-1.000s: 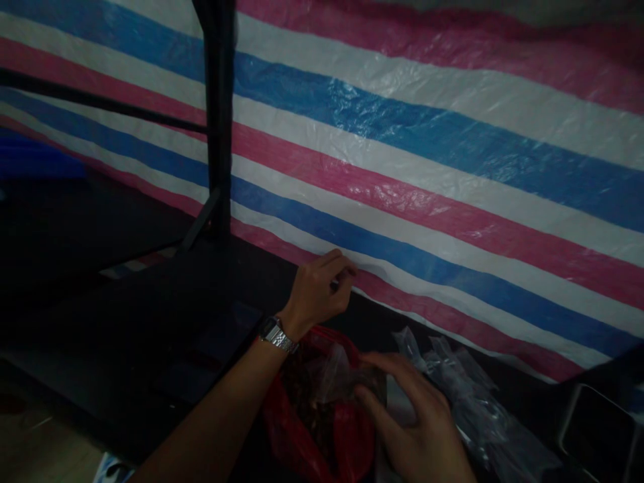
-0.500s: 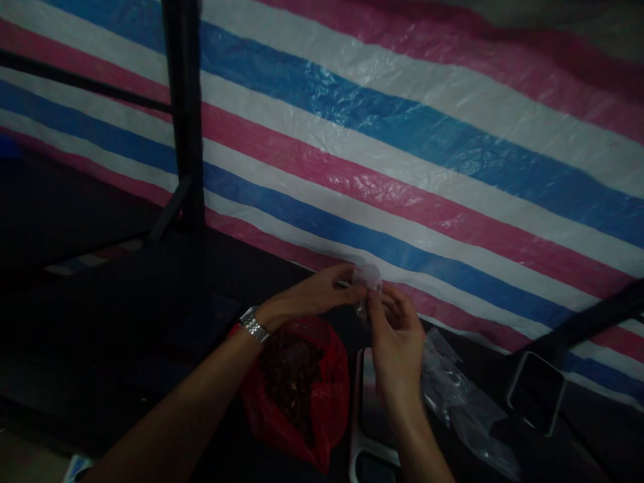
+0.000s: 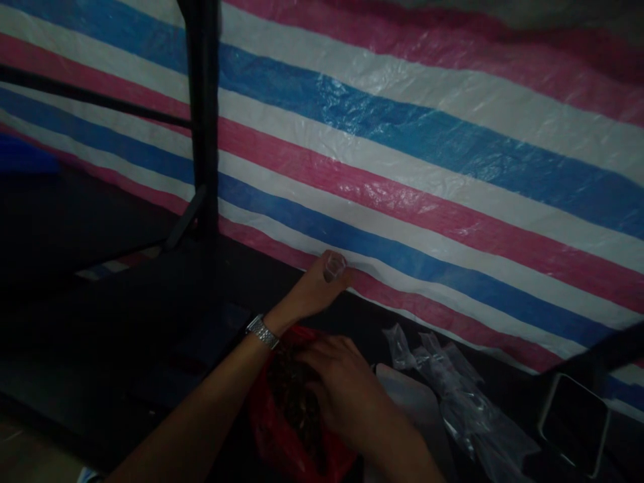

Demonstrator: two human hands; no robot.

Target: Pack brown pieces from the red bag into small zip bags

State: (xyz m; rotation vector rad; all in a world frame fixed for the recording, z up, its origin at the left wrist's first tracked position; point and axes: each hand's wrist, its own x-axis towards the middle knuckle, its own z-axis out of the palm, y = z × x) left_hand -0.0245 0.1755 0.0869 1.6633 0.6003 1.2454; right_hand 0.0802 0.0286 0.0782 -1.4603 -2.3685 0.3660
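Observation:
My left hand (image 3: 322, 285) is raised near the back of the dark tabletop, fingers curled round a small clear plastic bag (image 3: 335, 267). Little of that bag shows. A metal-band watch (image 3: 262, 331) is on my left wrist. Below it stands an open red plastic bag (image 3: 269, 429) of small dark brown pieces (image 3: 296, 402), too dim to name. Over these pieces my right hand (image 3: 342, 382) reaches in from the right, thumb and fingers apart, fingertips partly hidden. Nothing can be seen held in it.
Several clear plastic bags (image 3: 467, 402) lie right of my right hand. A grey, flat-topped object (image 3: 410, 396) is partly behind my forearm. A dark-screened device (image 3: 573, 422) is far right. A striped plastic sheet (image 3: 402, 201) hangs behind, with a black post (image 3: 204, 121) at left.
My right hand has left the small clear bag and moved down into the red bag. My left hand keeps the small bag, slightly further left. The view has shifted a little.

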